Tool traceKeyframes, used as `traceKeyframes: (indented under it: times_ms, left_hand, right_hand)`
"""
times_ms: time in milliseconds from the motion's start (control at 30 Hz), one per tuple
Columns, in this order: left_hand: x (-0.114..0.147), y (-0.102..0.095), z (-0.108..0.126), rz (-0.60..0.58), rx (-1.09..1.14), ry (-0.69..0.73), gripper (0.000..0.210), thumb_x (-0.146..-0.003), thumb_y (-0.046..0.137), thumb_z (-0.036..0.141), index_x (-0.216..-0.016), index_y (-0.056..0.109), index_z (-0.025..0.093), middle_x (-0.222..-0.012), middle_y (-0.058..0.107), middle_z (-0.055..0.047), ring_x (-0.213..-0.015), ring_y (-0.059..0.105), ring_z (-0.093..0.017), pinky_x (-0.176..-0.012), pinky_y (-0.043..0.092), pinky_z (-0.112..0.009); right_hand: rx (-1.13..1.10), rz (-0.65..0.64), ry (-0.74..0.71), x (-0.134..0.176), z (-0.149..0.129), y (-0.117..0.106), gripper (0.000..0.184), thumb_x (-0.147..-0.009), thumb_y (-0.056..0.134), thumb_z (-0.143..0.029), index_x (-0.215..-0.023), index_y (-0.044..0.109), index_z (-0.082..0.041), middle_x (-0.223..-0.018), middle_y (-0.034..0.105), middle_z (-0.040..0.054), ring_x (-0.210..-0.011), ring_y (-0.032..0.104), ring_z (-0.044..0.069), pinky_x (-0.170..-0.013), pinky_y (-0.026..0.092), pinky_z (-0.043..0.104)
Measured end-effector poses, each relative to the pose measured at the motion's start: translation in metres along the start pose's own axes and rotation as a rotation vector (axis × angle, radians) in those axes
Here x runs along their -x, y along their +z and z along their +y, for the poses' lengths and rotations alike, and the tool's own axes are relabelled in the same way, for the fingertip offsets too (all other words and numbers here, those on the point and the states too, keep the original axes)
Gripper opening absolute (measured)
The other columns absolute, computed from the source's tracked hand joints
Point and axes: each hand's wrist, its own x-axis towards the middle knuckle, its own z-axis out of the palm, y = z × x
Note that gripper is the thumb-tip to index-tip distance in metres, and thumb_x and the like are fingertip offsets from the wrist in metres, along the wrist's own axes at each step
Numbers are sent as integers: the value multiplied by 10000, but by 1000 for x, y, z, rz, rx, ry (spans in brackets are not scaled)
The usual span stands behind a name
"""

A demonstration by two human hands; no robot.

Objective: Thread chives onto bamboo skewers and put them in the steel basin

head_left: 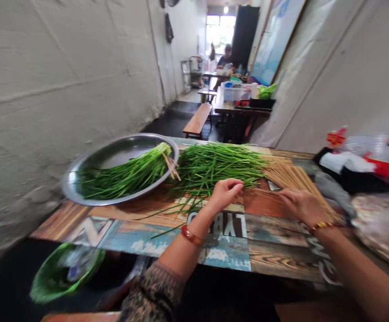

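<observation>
My left hand (226, 195), with a bracelet on its wrist, is closed in a pinch in front of a heap of green chives (221, 163). Whatever its fingertips hold is too small to make out. A few thin bamboo skewers (263, 191) stretch from the pinched fingers of my right hand (302, 206) towards my left hand. Behind and beside the right hand lies a fanned pile of bamboo skewers (290, 176). At the left, an oval metal tray (120, 150) holds a bundle of chives (130, 174) with skewers (171, 165) through its pale ends.
The patterned wooden table (214, 250) bears plastic bags (358, 167) at the right. A green bag-lined bin (63, 273) stands below its front left edge. Beyond are a bench (197, 120), another table with a plastic box (236, 92), and a seated person (226, 58).
</observation>
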Motion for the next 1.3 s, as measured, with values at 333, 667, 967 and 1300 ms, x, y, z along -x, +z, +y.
traceKeyframes:
  times_ms: [333, 667, 967, 1300]
  left_hand:
    - [-7, -3, 0, -8, 8, -38, 313, -766, 624, 353, -941, 702, 106, -668, 672, -34, -529, 557, -90, -526, 453, -201]
    - [-8, 0, 2, -20, -4, -68, 322, -741, 646, 373, -918, 696, 108, -645, 658, -13, -513, 547, -86, -521, 454, -208]
    - [-9, 0, 1, -40, -16, -88, 323, -755, 635, 359, -936, 688, 97, -651, 651, -12, -512, 534, -77, -516, 438, -197]
    - [-6, 0, -8, -79, 59, -73, 309, -712, 702, 309, -948, 687, 111, -716, 646, -9, -559, 536, -76, -555, 424, -200]
  right_hand:
    - [123, -25, -56, -11, -6, -13, 238, -916, 471, -233, -969, 700, -200, -932, 719, 77, -862, 622, 214, -796, 368, 323]
    - [166, -98, 1, -21, -4, -1, 269, -926, 467, -229, -888, 733, -218, -901, 729, 70, -814, 616, 204, -751, 350, 325]
    - [100, -89, -11, -17, -2, 4, 222, -922, 493, -248, -933, 714, -224, -931, 727, 50, -824, 637, 172, -727, 399, 271]
    - [-432, -25, -41, -33, -72, -1, 180, -889, 517, -238, -868, 693, -203, -842, 723, 41, -740, 652, 170, -661, 455, 268]
